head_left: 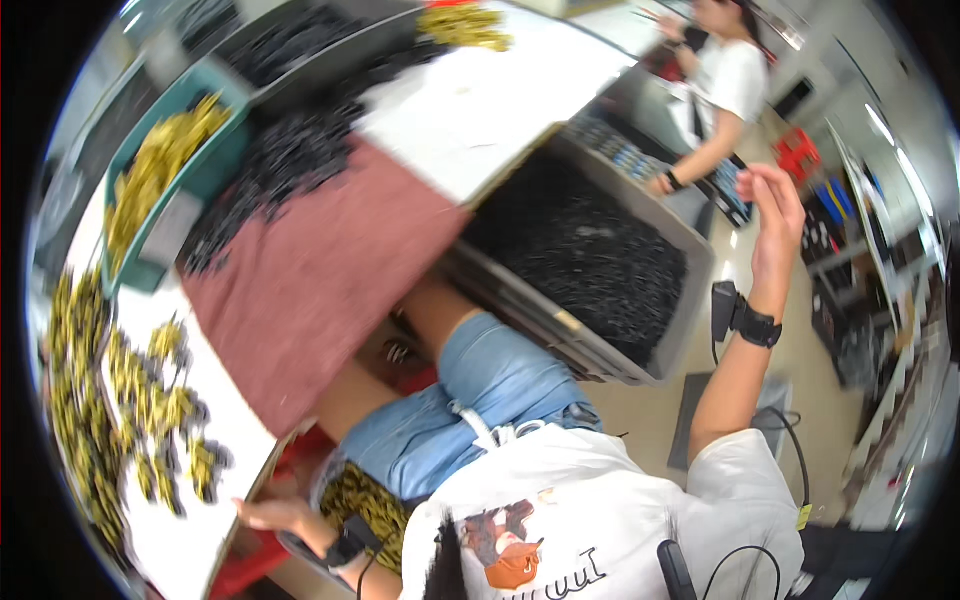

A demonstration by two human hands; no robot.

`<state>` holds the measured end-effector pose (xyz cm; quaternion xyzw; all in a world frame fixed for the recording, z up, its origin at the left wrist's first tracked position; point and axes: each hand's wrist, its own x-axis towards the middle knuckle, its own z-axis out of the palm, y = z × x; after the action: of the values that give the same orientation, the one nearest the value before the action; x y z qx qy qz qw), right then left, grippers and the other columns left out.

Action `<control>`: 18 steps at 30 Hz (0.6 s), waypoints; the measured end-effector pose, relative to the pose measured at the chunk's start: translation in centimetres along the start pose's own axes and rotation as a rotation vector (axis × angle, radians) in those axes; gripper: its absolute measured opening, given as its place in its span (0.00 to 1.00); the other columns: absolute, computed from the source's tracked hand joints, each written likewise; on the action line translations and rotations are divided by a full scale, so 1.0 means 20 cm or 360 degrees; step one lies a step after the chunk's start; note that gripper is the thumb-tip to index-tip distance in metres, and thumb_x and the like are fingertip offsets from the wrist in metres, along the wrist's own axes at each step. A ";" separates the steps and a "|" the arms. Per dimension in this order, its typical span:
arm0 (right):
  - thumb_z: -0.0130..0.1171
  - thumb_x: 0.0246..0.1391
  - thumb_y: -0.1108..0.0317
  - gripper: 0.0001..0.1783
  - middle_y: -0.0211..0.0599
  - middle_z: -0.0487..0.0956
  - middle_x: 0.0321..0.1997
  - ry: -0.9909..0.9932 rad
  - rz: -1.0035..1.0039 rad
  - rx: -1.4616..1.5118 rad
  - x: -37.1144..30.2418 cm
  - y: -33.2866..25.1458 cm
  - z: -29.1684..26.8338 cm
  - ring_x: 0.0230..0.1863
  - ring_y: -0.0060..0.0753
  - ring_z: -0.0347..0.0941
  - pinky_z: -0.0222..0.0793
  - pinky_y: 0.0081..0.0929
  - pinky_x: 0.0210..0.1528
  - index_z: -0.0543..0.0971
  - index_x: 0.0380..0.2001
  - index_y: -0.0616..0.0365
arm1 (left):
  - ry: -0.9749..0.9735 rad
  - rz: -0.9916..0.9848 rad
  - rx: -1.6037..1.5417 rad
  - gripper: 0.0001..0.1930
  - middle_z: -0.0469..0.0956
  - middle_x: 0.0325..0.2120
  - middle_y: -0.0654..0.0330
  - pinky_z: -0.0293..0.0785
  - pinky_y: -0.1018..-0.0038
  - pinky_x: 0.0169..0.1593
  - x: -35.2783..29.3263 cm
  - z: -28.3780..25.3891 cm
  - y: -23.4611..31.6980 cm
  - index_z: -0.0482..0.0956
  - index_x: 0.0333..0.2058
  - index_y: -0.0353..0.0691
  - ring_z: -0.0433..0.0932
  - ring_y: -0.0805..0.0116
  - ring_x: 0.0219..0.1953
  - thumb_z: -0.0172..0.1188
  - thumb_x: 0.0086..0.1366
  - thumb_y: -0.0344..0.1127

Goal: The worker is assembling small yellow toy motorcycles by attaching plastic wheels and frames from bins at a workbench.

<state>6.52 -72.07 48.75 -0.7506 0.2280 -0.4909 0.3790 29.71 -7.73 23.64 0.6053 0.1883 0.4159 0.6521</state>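
My right hand (778,205) is raised at the right, loosely bent, with nothing visible in its fingers; a black band with a small box is on that wrist. Low on the left, my left hand (278,514) hangs by the white table's edge, fingers stretched out and slightly blurred, seemingly holding nothing. Nearest to it on the table lie small clusters of yellow and black parts (160,410). A reddish-brown cloth (320,270) drapes over the table edge before my lap. Beyond it spreads a pile of small black parts (295,150).
A green bin (225,90) of yellow pieces stands at the left. At my right is a grey crate (690,300) full of small black parts. More yellow pieces fill a container (365,505) beside my left leg. Another person (735,85) stands at the upper right.
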 end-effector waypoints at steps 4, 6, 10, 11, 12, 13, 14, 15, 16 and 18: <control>0.54 0.58 0.70 0.10 0.32 0.80 0.39 -0.1194 -0.0478 -0.0266 0.13 -0.33 0.84 0.40 0.23 0.74 0.69 0.22 0.45 0.77 0.42 0.62 | -0.0022 -0.0450 -0.0243 0.26 0.73 0.43 0.51 0.69 0.67 0.45 -0.15 0.09 0.15 0.71 0.46 0.28 0.72 0.63 0.44 0.52 0.64 0.50; 0.55 0.56 0.69 0.11 0.33 0.79 0.38 -0.1742 -0.0561 -0.0308 0.11 -0.51 1.20 0.39 0.23 0.74 0.69 0.23 0.45 0.77 0.42 0.60 | 0.0054 -0.0547 -0.0319 0.26 0.72 0.45 0.52 0.71 0.66 0.44 -0.18 0.11 0.24 0.69 0.48 0.30 0.72 0.61 0.45 0.51 0.64 0.49; 0.56 0.54 0.68 0.14 0.33 0.79 0.38 -0.2311 -0.0576 -0.0443 0.18 -0.51 1.63 0.38 0.25 0.73 0.68 0.25 0.43 0.77 0.44 0.59 | 0.0155 -0.0572 -0.0252 0.26 0.76 0.26 0.59 0.69 0.68 0.36 -0.18 0.06 0.33 0.73 0.39 0.34 0.73 0.64 0.29 0.46 0.67 0.57; 0.56 0.54 0.68 0.14 0.33 0.79 0.38 -0.2346 -0.0605 -0.0429 0.22 -0.48 1.73 0.38 0.25 0.73 0.68 0.25 0.43 0.77 0.44 0.59 | -0.0269 -0.0750 -0.0152 0.29 0.76 0.26 0.57 0.70 0.68 0.37 -0.17 0.00 0.33 0.73 0.39 0.34 0.73 0.62 0.30 0.42 0.68 0.59; 0.57 0.54 0.67 0.14 0.34 0.80 0.37 -0.2328 -0.0601 -0.0504 0.25 -0.44 1.83 0.38 0.27 0.73 0.68 0.26 0.43 0.76 0.44 0.58 | -0.0692 -0.0920 -0.0042 0.32 0.76 0.27 0.55 0.70 0.69 0.37 -0.15 -0.07 0.33 0.73 0.39 0.33 0.74 0.60 0.30 0.39 0.68 0.61; 0.58 0.53 0.67 0.14 0.35 0.80 0.37 -0.2309 -0.0595 -0.0576 0.26 -0.40 1.91 0.37 0.28 0.74 0.68 0.27 0.43 0.76 0.43 0.58 | -0.1205 -0.0973 -0.0013 0.37 0.75 0.24 0.54 0.70 0.70 0.37 -0.10 -0.12 0.38 0.73 0.39 0.31 0.74 0.59 0.27 0.32 0.69 0.65; 0.58 0.53 0.67 0.14 0.35 0.80 0.37 -0.2360 -0.0626 -0.0533 0.24 -0.34 1.99 0.37 0.28 0.74 0.68 0.27 0.43 0.76 0.43 0.58 | -0.1318 -0.1115 0.0049 0.31 0.75 0.20 0.55 0.69 0.71 0.37 -0.10 -0.11 0.52 0.72 0.39 0.29 0.75 0.63 0.25 0.37 0.71 0.58; 0.60 0.52 0.67 0.14 0.37 0.80 0.35 -0.2389 -0.0719 -0.0553 0.23 -0.29 2.06 0.36 0.30 0.74 0.68 0.27 0.42 0.75 0.42 0.58 | -0.1523 -0.1139 0.0307 0.24 0.77 0.21 0.56 0.71 0.73 0.37 -0.06 -0.12 0.60 0.73 0.39 0.29 0.75 0.66 0.26 0.42 0.70 0.49; 0.61 0.51 0.67 0.15 0.38 0.80 0.34 -0.2420 -0.0818 -0.0564 0.21 -0.27 2.13 0.35 0.32 0.75 0.68 0.28 0.41 0.75 0.42 0.58 | -0.1713 -0.1167 0.0574 0.18 0.78 0.21 0.57 0.72 0.76 0.37 -0.04 -0.14 0.66 0.73 0.39 0.28 0.76 0.70 0.27 0.48 0.69 0.41; 0.63 0.47 0.69 0.15 0.38 0.75 0.25 -0.2378 -0.0935 -0.0657 0.17 -0.27 2.18 0.29 0.34 0.71 0.66 0.32 0.33 0.73 0.38 0.58 | -0.1769 -0.1108 0.0762 0.08 0.80 0.24 0.58 0.70 0.81 0.33 0.00 -0.13 0.81 0.74 0.40 0.30 0.76 0.76 0.26 0.55 0.63 0.27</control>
<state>47.41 -56.18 44.83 -0.9625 -0.2038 0.1097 0.1417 22.61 -7.37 38.46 0.7599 0.0963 -0.2416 0.5957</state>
